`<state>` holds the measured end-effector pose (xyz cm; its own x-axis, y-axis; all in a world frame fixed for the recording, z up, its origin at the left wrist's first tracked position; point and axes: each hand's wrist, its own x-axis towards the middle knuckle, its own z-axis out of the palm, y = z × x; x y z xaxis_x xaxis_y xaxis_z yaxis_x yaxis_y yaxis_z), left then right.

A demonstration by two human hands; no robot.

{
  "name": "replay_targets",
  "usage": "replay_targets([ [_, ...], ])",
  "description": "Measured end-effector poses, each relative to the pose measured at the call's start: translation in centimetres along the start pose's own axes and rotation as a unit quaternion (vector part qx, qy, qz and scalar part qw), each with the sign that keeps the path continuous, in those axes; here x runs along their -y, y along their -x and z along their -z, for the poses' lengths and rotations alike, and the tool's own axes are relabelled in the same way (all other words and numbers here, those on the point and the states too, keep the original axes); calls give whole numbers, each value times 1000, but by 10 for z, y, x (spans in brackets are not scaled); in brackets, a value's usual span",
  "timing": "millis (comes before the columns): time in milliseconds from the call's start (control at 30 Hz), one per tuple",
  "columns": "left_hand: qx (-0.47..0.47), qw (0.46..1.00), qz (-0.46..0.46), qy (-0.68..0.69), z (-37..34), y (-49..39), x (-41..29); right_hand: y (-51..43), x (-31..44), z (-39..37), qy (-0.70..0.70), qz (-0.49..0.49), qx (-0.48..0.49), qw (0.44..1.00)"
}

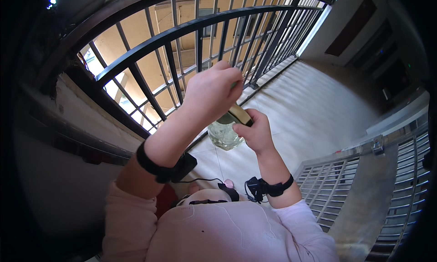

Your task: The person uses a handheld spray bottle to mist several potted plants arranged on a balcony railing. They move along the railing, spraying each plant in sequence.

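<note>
My left hand (216, 86) is raised in front of the railing, its fingers curled over a small green thing (234, 85) that is mostly hidden. Lower and to the right, my right hand (256, 130) grips the beige, dark-edged rim or band (241, 114) of a clear glass vessel (225, 135), thumb on the near side. The vessel hangs tilted above the floor, partly behind my left wrist. What is inside it cannot be told. Black straps with small dark devices sit around both forearms.
A dark metal railing (191, 26) runs across the front, with a building beyond. Pale floor tiles (290, 94) lie below and to the right. A metal rack or grille (324, 190) stands at the lower right. A dark ledge (102, 147) is on the left. A cable hangs near my waist.
</note>
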<state>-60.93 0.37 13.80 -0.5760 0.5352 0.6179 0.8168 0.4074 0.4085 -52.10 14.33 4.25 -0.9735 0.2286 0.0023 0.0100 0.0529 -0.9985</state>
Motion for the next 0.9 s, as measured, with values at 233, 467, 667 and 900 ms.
replay_targets([
  [233, 18, 997, 64, 47, -52, 37, 29, 2, -18, -7, 37, -28, -12, 999],
  [467, 16, 997, -15, 71, 28, -18, -10, 8, 8, 8, -37, -17, 53, 998],
  [667, 4, 999, 21, 31, -11, 22, 6, 19, 26, -12, -17, -37, 14, 999],
  [900, -194, 904, 216, 313, -27, 67, 67, 21, 63, 15, -105, -35, 0, 994],
])
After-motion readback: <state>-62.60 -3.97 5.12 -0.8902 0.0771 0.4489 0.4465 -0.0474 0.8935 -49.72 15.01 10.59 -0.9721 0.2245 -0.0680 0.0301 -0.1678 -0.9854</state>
